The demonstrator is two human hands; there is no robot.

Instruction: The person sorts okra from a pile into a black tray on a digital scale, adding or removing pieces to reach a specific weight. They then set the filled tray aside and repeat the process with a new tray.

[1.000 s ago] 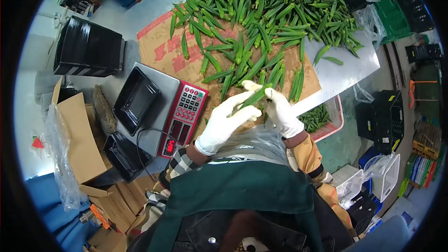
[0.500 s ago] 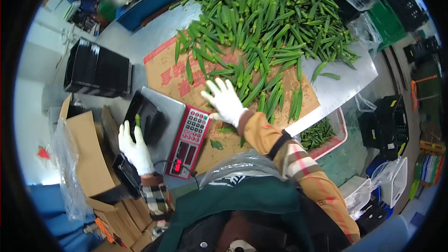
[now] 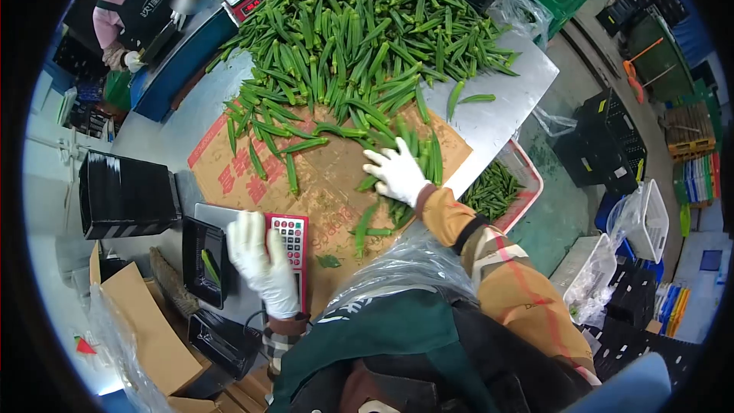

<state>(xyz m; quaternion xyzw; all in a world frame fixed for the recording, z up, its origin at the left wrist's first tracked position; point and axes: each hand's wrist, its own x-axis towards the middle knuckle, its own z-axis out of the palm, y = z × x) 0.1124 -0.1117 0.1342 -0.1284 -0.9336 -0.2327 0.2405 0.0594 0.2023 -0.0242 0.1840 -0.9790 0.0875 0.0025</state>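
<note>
A large heap of okra (image 3: 344,38) lies on the metal table (image 3: 508,92) and spreads onto a flat cardboard sheet (image 3: 229,160). My right hand (image 3: 399,173), in a white glove, rests on loose okra at the sheet's right side, fingers spread. Above the scale (image 3: 290,241) is my left hand (image 3: 264,264), gloved too, slightly blurred, with nothing seen in it and its fingers apart. Just left of it, a black tray (image 3: 204,260) with one okra pod (image 3: 210,267) sits on the scale's plate.
Stacked black trays (image 3: 126,195) stand at the left, above an open cardboard box (image 3: 149,321). Another black tray (image 3: 223,340) lies near the scale. A basket of okra (image 3: 527,210) is below the table's right edge. Across the table stands a co-worker (image 3: 141,8).
The view has shifted. My left hand has moved from beside the tray rightward over the scale. My right hand has moved right across the sheet onto the loose okra. The co-worker shows more fully.
</note>
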